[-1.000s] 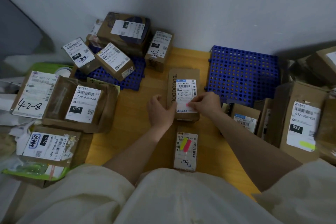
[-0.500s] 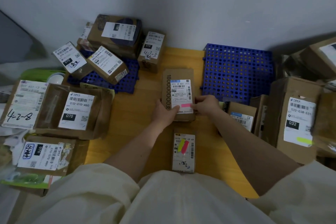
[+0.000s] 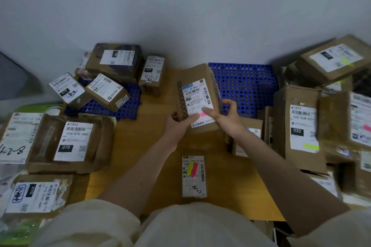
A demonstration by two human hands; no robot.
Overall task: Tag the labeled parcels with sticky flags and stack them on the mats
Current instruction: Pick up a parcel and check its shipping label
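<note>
A brown cardboard parcel [image 3: 192, 80] with a white shipping label and a pink sticky flag [image 3: 203, 114] on it is lifted and tilted above the wooden table. My left hand [image 3: 177, 124] grips its near left corner. My right hand [image 3: 224, 115] grips its near right edge, thumb on the label. Behind it lies an empty blue perforated mat [image 3: 245, 84]. A second blue mat [image 3: 112, 104] at the left carries several parcels. A small parcel [image 3: 194, 184] bearing a pad of yellow and pink flags [image 3: 192, 169] lies near me.
Labelled parcels crowd both sides: flat boxes marked 070 [image 3: 74, 142] at the left, taller boxes marked 032 [image 3: 301, 122] stacked at the right. A small box [image 3: 153, 75] stands near the wall. The wooden table [image 3: 140, 146] shows bare between my arms.
The pink flag went onto the label, then both hands took hold of the parcel and lifted it off the table, tilting it toward the blue mat on the right.
</note>
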